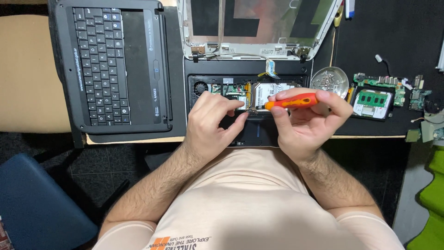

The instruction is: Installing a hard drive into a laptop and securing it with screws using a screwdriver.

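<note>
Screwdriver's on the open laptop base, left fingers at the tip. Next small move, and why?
Probably turn the orange screwdriver in place: the right hand grips its handle, its tip sits at the bracket inside the open laptop base, and the left hand steadies beside it. The screw dish waits nearby.

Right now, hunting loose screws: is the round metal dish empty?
No, the round metal dish holds a heap of small screws.

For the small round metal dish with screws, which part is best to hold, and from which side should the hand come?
Probably the raised rim of the round metal dish, pinched from above at its near edge. The dish lies flat and open with loose screws inside, so it should stay level. A circuit board crowds one side, the opened laptop the other.
</note>
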